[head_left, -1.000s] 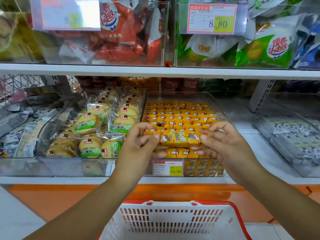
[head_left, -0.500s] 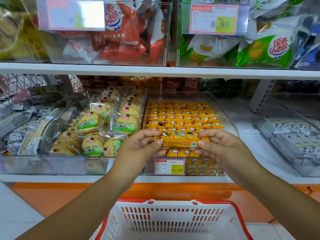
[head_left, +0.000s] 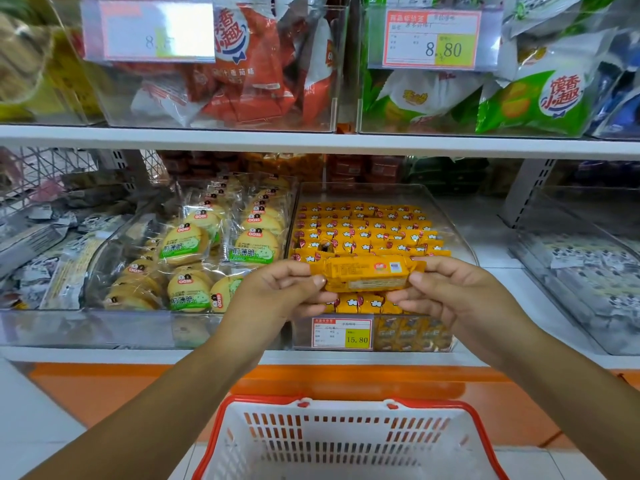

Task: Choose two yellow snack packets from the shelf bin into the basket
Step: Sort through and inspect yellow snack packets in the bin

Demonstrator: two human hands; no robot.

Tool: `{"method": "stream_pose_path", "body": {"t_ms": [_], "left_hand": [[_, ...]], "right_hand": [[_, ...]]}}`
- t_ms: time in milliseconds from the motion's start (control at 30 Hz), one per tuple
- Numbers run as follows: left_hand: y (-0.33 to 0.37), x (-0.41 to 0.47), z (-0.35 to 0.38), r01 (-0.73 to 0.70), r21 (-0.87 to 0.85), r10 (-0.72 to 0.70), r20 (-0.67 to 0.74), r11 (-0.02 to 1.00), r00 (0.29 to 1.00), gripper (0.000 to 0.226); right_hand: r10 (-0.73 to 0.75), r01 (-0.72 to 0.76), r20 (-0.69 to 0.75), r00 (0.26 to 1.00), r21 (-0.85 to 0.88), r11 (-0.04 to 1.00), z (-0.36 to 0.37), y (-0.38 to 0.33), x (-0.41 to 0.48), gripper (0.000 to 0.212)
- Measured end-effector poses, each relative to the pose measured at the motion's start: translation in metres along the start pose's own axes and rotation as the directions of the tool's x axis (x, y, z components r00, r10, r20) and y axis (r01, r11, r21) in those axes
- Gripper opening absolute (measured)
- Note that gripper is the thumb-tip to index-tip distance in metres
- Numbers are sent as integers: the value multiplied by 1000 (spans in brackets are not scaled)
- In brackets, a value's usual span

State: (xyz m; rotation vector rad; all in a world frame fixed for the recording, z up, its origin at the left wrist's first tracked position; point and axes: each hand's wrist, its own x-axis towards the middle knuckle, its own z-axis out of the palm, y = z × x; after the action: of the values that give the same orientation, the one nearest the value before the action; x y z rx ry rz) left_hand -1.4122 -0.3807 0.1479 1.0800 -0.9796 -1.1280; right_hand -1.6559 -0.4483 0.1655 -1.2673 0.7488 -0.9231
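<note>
Head view: left hand (head_left: 277, 296), right hand (head_left: 462, 301) pinch yellow packet (head_left: 367, 273) ends; basket (head_left: 346, 455) cropped.

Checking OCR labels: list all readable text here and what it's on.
"8.80": upper right price tag, on a clear bin front.
"15.80": lower price tag, on the yellow snack bin.
"馍香小趣": green bag.
"煎薄脆": round cracker pack.
Upper left price tag: glare, only "8." legible.
Held yellow packet: print too small.
</note>
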Motion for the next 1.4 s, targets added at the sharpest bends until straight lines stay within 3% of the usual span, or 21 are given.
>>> {"method": "stream_pose_path", "body": {"t_ms": [100,233,367,433,500,667,967,1067,1167,1267,1400], "left_hand": [[-3,0,1,-43,60,44,-15,997,999,9],[-8,0,6,-38,46,41,-64,998,997,17],[-3,-4,11,-60,-25,58,-75,998,995,15],[-2,-6,12,-81,-32,78,-87,996,993,23],[-2,-7,14,-85,16,86,-119,996,989,13],[-1,-6,15,-41,10,41,-85,999,996,25],[-1,-3,12,-31,50,34,-65,998,997,17],[-1,-2,12,-36,116,45,-76,993,996,12],[0,-2,15,-28,176,45,-93,984,995,14],[0,-1,17,13,169,2,-85,986,996,22],[-5,0,16,-97,450,143,-69,888,987,15]], "right_hand": [[-25,22,-43,999,-60,998,3,3,0,5],[-35,35,-27,999,3,999,7,5,0,8],[-67,66,-75,995,-15,998,10,3,-2,32],[-106,102,-105,989,-41,994,12,3,-3,28],[-118,110,-112,987,-72,991,13,4,-4,17],[-91,82,-80,993,-108,991,11,5,-4,40],[-57,56,-40,998,-24,998,8,4,-3,41],[-57,55,-16,998,-111,992,9,4,-3,47],[-76,60,-74,994,-206,977,12,5,-3,27],[-33,11,-101,994,-211,977,12,9,0,46],[-23,4,-158,987,-120,993,10,5,4,42]]}}
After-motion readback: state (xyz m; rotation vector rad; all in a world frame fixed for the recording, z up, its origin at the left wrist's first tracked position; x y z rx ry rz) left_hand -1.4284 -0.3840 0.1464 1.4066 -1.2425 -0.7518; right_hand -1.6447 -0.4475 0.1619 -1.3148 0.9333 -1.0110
